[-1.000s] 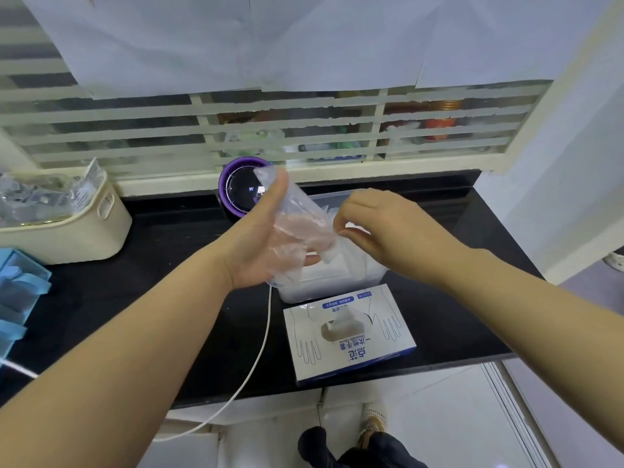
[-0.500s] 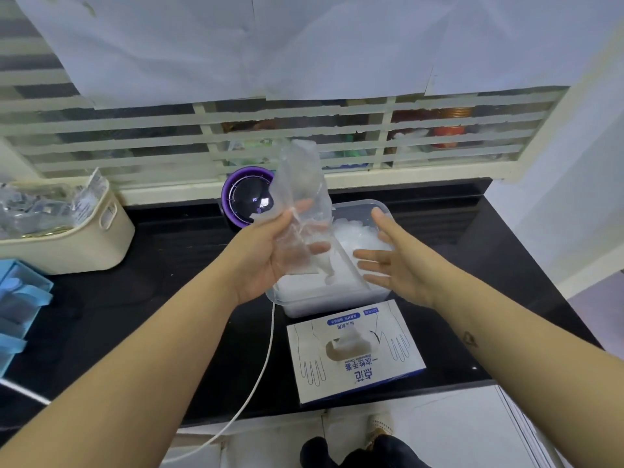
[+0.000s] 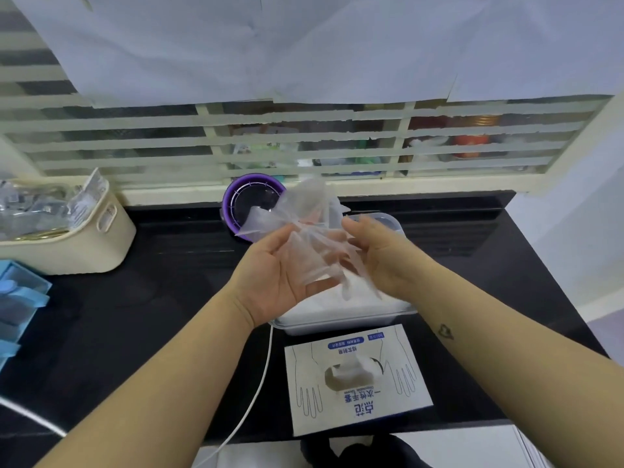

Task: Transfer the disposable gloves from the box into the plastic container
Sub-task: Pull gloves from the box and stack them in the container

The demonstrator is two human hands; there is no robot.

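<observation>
**Clear glove** (image 3: 305, 231): crumpled and partly spread, held in the air between both hands directly above the plastic container (image 3: 393, 221). One end fans up toward the container's far-left corner, and loose strips hang down over its contents.

**Left hand** (image 3: 280, 278): palm up, fingers curled beneath the film and thumb laid on top. I read it as gripping the glove.

**Right hand** (image 3: 381, 261): back turned up, fingers curled inward into the film on the opposite side. The fingertips are smeared on my feed, but the hand is closed around the glove.

**Container:** translucent, lidless, and filled with a white pile of gloves (image 3: 341, 304). The two hands cover much of it.

**Box** (image 3: 358, 380): lies flat just in front of the container, close to its near wall, and is printed with hand outlines. A tuft of film (image 3: 351, 369) stands out of its oval opening.

**Round purple-rimmed device** (image 3: 251, 204): just behind the container's far-left corner, partly veiled by the glove.

**White cable** (image 3: 268, 349): runs from the container's near-left corner toward the wearer and off the counter edge.

**Black counter** (image 3: 152, 298): bears all of these.

**Beige basket** (image 3: 111, 244): well to the left of the container, holding clear wrapped items I cannot identify.

**Blue holder** (image 3: 20, 298): further left of the container, cut by the frame edge.

**Slatted window grille** (image 3: 304, 146): behind the container, with taped paper sheets (image 3: 236, 45) above it.
</observation>
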